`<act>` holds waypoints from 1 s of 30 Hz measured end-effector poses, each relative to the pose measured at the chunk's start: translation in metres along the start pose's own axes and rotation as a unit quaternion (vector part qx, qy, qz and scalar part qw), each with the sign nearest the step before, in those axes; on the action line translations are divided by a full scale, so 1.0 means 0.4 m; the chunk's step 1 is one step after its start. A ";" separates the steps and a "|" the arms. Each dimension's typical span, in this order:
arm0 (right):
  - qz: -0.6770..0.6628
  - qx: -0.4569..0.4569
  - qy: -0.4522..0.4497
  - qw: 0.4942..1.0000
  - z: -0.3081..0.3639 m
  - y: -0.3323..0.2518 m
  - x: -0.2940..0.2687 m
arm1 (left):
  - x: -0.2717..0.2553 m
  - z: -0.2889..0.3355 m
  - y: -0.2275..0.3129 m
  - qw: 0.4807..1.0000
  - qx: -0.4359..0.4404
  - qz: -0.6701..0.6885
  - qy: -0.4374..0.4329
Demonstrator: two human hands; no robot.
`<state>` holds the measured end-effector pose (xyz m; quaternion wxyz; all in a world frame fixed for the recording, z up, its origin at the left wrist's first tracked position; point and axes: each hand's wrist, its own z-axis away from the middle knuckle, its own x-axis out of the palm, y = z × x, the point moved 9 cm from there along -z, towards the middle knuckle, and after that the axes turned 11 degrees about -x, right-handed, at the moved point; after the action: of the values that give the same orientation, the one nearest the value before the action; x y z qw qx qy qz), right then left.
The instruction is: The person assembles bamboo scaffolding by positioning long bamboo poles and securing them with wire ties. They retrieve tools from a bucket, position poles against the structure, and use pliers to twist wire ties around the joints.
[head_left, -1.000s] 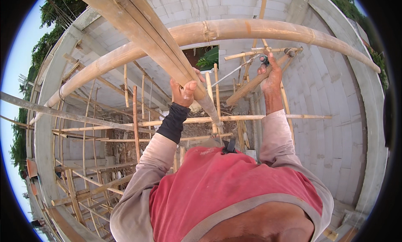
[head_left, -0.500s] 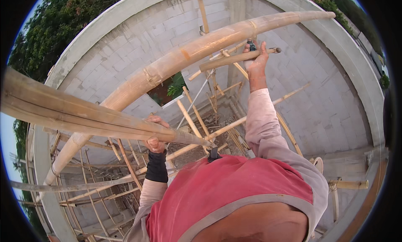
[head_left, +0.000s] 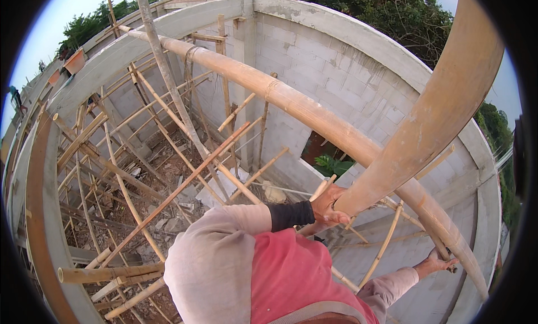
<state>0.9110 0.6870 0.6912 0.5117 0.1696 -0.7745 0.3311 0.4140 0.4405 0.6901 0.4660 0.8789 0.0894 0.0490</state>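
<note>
A thick bamboo pole (head_left: 434, 108) slants down from the upper right, close to me. My left hand (head_left: 325, 206), with a black wrist band, is closed around its lower part, fingers partly hidden by the pole. Past it a long bamboo pole (head_left: 314, 114) runs from the far left down to the lower right. My right hand (head_left: 434, 263) is stretched out at the lower right, gripping a short bamboo stick (head_left: 435, 234) just below and close against that long pole. Whether stick and pole touch I cannot tell.
Bamboo scaffold poles (head_left: 126, 189) criss-cross below left, over rubble ground (head_left: 162, 226). Pale block walls (head_left: 330, 72) with concrete beams (head_left: 168, 21) surround me. A window opening (head_left: 322, 156) shows plants. An orange bucket (head_left: 75, 61) stands on the far left wall.
My view has swung left, so the walls and both hands appear farther right. The right hand with the short stick now sits lower, beneath the long pole. The left hand still grips the thick pole.
</note>
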 end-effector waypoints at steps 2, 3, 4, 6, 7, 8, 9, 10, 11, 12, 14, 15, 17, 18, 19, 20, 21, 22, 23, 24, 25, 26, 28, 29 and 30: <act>0.004 -0.028 -0.013 1.000 -0.021 -0.001 0.007 | 0.004 0.007 -0.004 1.000 -0.006 0.014 -0.013; -0.002 -0.043 -0.014 0.999 -0.058 -0.009 -0.008 | 0.011 0.001 -0.001 0.999 -0.013 0.025 -0.034; -0.007 -0.058 -0.016 0.998 -0.091 -0.024 -0.028 | 0.020 -0.004 -0.002 0.998 -0.020 0.036 -0.054; -0.010 -0.057 0.003 0.998 -0.105 -0.016 -0.033 | 0.015 0.001 -0.017 0.999 0.007 0.032 -0.033; -0.009 -0.054 0.013 0.998 -0.108 -0.009 -0.043 | 0.012 0.008 -0.025 0.999 0.018 0.029 -0.022; -0.011 -0.059 -0.008 0.998 -0.132 -0.012 -0.058 | 0.014 0.008 -0.020 0.999 0.013 0.039 -0.030; 0.101 -0.109 -0.050 0.988 -0.094 -0.016 -0.024 | 0.008 0.010 -0.005 0.998 0.007 0.043 -0.033; 0.211 -0.163 -0.094 0.959 -0.017 -0.046 0.028 | 0.006 0.010 0.003 0.998 0.003 0.050 -0.037; 0.199 -0.153 -0.086 0.964 -0.009 -0.035 0.038 | 0.005 0.012 0.003 0.998 0.004 0.040 -0.039; 0.186 -0.153 -0.079 0.967 -0.007 -0.054 0.060 | 0.011 0.008 0.008 0.998 0.012 0.036 -0.043; 0.040 -0.076 -0.009 0.996 -0.074 -0.024 -0.015 | 0.018 -0.001 0.023 0.998 0.004 0.031 -0.047; 0.033 -0.073 -0.006 0.997 -0.101 -0.014 -0.037 | 0.021 -0.001 0.040 0.998 -0.011 0.043 -0.047; 0.033 -0.079 -0.035 0.996 -0.147 -0.008 -0.039 | 0.026 -0.004 0.055 0.997 -0.023 0.057 -0.049; 0.032 -0.083 -0.048 0.995 -0.165 -0.009 -0.045 | 0.025 -0.004 0.062 0.997 -0.020 0.057 -0.052; 0.162 -0.267 -0.129 0.941 -0.197 -0.099 -0.036 | 0.037 -0.009 0.069 0.996 -0.015 0.066 -0.065; 0.098 -0.164 -0.099 0.977 -0.198 -0.037 -0.068 | 0.021 -0.011 0.058 0.997 0.009 0.056 -0.047; 0.072 -0.123 -0.080 0.987 -0.199 -0.020 -0.077 | 0.009 -0.013 0.047 0.997 0.033 0.055 -0.033; 0.063 -0.105 -0.075 0.990 -0.197 -0.008 -0.078 | 0.001 -0.012 0.039 0.997 0.057 0.054 -0.019; 0.056 -0.096 -0.075 0.991 -0.197 0.001 -0.073 | -0.022 -0.014 0.004 0.995 0.024 0.100 0.009; 0.056 -0.087 -0.074 0.992 -0.199 0.005 -0.075 | -0.054 -0.014 -0.014 0.989 -0.014 0.146 0.035; 0.054 -0.078 -0.070 0.993 -0.199 0.005 -0.080 | -0.084 -0.016 -0.030 0.978 -0.053 0.190 0.059; 0.053 -0.070 -0.069 0.994 -0.203 0.006 -0.078 | -0.144 -0.010 -0.067 0.961 -0.089 0.204 0.164; 0.037 -0.057 -0.058 0.996 -0.208 0.002 -0.091 | -0.261 0.011 -0.112 0.911 -0.170 0.202 0.318; 0.027 -0.055 -0.059 0.996 -0.208 -0.001 -0.094 | -0.318 0.024 -0.118 0.883 -0.215 0.191 0.371; 0.013 -0.051 -0.062 0.997 -0.206 0.008 -0.089 | -0.371 0.024 -0.125 0.861 -0.216 0.215 0.406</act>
<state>0.9800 0.7432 0.6792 0.4665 0.1527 -0.8227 0.2867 0.2647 0.4303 0.6428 0.5446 0.6556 0.0670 0.5187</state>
